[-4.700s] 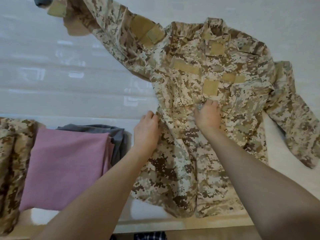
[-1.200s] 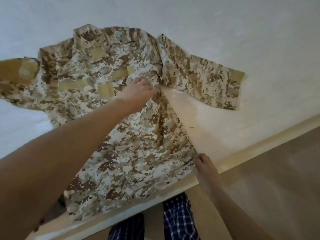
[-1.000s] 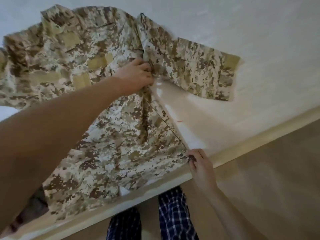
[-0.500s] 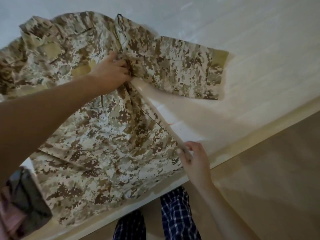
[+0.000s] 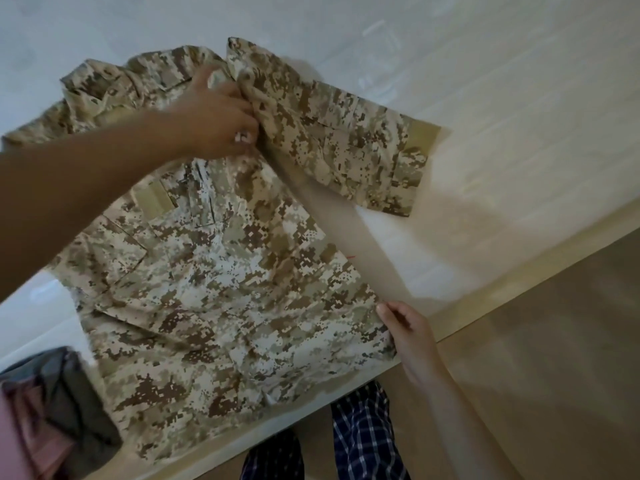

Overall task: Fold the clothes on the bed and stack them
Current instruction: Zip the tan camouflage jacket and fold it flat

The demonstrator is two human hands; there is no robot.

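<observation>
- Fingers (image 5: pixel 242 114) of my left hand (image 5: pixel 214 123) curl tight round bunched cloth of the tan-and-brown digital-camouflage fabric jacket (image 5: pixel 225 289), where its sleeve (image 5: pixel 346 140) joins the body; blur softens the grip, so it may be looser than it looks;
- my right hand (image 5: pixel 412 336) pinches the jacket's lower hem corner, thumb on top, at the near edge of the white-sheeted bed (image 5: pixel 519 98);
- the jacket lies spread on the bed; the sleeve lies flat, reaching to my right;
- a folded grey and pink pile of clothes (image 5: pixel 59 403) sits lower left, just beside the jacket; my blue plaid trouser legs (image 5: pixel 367 441) show above the beige floor (image 5: pixel 554 375).
</observation>
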